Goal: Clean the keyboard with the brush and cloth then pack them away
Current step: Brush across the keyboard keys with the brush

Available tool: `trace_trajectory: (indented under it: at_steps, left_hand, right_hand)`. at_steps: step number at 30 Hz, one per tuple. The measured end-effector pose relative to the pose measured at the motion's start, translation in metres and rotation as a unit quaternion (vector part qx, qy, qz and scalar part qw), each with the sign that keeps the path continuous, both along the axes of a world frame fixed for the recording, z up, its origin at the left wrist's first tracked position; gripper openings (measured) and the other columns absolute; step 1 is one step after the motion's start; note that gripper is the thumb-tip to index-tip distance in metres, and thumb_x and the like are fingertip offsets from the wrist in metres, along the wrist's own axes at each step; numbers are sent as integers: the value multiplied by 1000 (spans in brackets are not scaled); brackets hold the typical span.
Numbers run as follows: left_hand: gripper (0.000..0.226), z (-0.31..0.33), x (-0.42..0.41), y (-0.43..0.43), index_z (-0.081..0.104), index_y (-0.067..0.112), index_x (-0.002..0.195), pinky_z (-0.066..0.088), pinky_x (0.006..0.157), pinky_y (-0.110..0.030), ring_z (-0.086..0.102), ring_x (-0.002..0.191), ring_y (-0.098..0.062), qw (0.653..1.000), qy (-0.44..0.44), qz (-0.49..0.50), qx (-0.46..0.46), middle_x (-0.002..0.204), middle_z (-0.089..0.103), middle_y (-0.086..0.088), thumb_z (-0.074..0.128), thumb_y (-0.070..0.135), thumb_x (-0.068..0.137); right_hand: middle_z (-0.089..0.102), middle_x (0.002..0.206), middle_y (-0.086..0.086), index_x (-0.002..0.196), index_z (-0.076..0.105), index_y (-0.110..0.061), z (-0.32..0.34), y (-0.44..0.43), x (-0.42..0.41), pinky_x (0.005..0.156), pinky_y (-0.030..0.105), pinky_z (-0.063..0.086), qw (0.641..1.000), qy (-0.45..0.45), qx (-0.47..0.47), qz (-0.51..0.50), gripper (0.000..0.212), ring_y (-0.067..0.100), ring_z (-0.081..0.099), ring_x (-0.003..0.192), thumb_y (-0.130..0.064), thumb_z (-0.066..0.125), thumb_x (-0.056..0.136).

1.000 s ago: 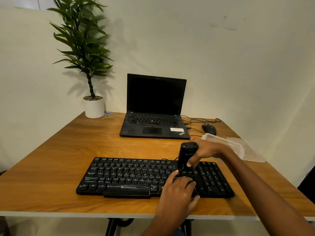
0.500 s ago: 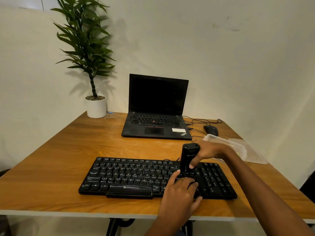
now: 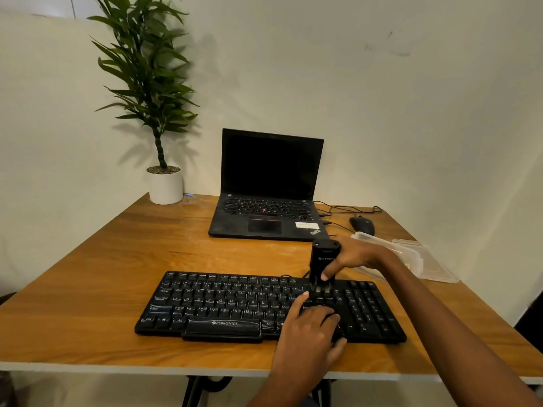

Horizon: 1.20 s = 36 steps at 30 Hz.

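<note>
On keyboard (image 3: 235,304): upright brush (image 3: 323,259), gripped by right hand (image 3: 355,255); left hand (image 3: 308,327) resting relaxed beside.

One view only — a wide-angle camera on the person's head, looking forward and down across the table (image 3: 88,289) from its near edge, facing the back wall (image 3: 396,113). The keyboard (image 3: 229,304), the left hand (image 3: 308,330) and the right hand (image 3: 357,255) gripping the brush (image 3: 321,259) sit close and low in frame. The laptop (image 3: 269,183) and potted plant (image 3: 152,89) are farther back — both arms enter from the bottom edge.
</note>
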<state>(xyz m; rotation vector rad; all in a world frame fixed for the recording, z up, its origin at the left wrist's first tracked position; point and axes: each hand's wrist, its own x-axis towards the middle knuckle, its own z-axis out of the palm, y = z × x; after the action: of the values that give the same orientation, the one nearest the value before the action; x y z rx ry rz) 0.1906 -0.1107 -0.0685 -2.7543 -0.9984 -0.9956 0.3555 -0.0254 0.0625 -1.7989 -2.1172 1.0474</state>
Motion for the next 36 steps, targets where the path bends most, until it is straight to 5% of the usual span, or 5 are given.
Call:
trace_trajectory:
  at_steps: [10,16,29,33,36]
  left_hand:
    - [33,-1,0,1,70,34,95,25,107,-34,61,88,7,1000,6,8,23,95,66,20,60,56,73]
    - [32,-1,1,0,70,34,95,25,107,-34,61,87,7,1000,-1,9,26,95,66,20,57,55,74]
    - [37,2,0,-2,70,34,94,25,104,-28,61,85,7,1000,-16,2,-9,94,66,20,46,55,76]
    - [38,4,-1,-2,70,34,93,25,102,-28,61,85,7,1000,-14,5,-8,94,67,20,43,54,77]
    - [36,3,0,-2,71,34,93,25,102,-28,61,85,7,1000,-11,6,-7,94,67,20,47,54,76]
  right_hand:
    - [68,108,9,109,61,-6,-7,-6,4,92,43,52,1000,24,3,-5,52,22,65,102,-16,81,63]
    - [66,106,9,111,60,-4,9,-12,5,74,31,58,998,-18,-53,-1,42,25,66,98,-1,75,72]
    - [67,98,4,106,60,-7,4,-17,3,77,29,56,999,2,-12,-30,38,18,65,93,-4,76,71]
    - [68,101,9,103,62,-4,-2,-23,-6,87,39,54,999,21,25,-7,36,23,65,97,-5,77,70]
    - [67,97,-2,97,61,-16,0,-30,-3,82,29,53,999,30,-27,21,31,15,64,95,-2,74,73]
